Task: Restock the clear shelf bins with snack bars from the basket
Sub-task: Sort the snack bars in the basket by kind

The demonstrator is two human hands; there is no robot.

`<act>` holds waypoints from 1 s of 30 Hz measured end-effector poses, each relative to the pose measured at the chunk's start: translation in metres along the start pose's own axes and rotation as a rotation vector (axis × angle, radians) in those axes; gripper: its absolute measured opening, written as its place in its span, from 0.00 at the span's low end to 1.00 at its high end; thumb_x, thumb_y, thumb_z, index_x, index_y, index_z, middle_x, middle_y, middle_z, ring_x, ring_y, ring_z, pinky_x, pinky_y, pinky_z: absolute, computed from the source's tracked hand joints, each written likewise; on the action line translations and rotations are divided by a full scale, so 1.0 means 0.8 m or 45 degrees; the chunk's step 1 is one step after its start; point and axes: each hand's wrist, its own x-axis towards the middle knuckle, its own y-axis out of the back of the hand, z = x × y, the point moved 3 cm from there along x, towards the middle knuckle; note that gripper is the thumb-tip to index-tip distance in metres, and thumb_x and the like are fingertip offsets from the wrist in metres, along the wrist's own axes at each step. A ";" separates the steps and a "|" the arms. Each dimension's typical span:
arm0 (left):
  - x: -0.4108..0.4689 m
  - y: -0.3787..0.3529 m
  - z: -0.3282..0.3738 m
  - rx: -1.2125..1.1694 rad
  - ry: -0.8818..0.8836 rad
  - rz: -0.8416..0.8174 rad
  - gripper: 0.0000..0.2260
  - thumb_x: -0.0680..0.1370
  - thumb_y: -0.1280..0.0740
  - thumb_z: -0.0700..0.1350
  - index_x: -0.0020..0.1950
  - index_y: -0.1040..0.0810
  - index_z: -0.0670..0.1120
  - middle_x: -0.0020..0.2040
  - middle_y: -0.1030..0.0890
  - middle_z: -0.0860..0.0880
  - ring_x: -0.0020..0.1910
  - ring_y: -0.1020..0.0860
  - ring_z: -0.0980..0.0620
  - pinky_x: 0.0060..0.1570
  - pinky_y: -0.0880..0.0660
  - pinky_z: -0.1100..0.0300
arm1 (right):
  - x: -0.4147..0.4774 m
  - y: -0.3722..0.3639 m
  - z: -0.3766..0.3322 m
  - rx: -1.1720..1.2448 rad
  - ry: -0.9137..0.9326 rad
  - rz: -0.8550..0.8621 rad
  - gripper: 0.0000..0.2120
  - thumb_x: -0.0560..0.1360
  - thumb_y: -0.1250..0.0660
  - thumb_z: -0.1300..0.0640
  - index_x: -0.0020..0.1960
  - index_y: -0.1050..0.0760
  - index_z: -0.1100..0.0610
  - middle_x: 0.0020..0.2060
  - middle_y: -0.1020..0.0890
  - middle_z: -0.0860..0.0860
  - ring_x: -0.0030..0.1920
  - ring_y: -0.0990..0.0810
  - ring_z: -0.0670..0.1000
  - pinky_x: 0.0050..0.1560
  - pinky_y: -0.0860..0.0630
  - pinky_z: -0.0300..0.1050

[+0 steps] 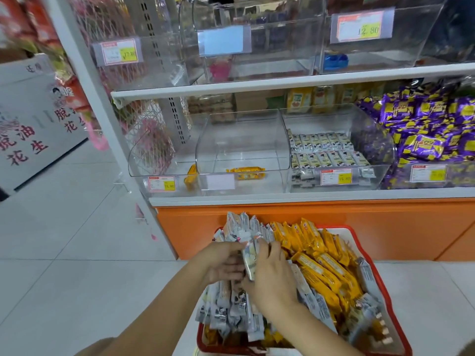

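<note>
The red basket (383, 283) sits low in front of the lower shelf, its far rim close to the orange panel (321, 227) under the white shelf edge (282, 195). The person's left hand (223, 263) and right hand (272, 274) are together over the basket's left half, both with fingers curled round a bundle of silver bars (248, 262) raised slightly above the rest. More of these stand packed along the basket's left side, while yellow bars (321, 268) fill the right side up to the rim. Above, the middle bin (241, 129) turns its curved open front toward the person and holds a lone yellow bar (245, 172) lying near the front wall. The left bin (154, 160) has a tilted yellow bar (190, 173) against its right wall, the right bin (372, 140) carries neat rows of pale bars (326, 152), and purple sweets (424, 134) heap up beyond it. Open tiled floor (64, 240) lies left of the basket, past the white post (84, 98).
</note>
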 end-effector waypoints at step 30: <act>0.081 -0.054 0.181 1.525 -1.161 0.593 0.19 0.80 0.41 0.44 0.72 0.33 0.48 0.69 0.30 0.47 0.65 0.29 0.47 0.61 0.32 0.57 | 0.302 0.233 0.160 0.310 -0.371 0.253 0.23 0.73 0.30 0.51 0.62 0.33 0.58 0.59 0.26 0.57 0.55 0.25 0.58 0.48 0.29 0.49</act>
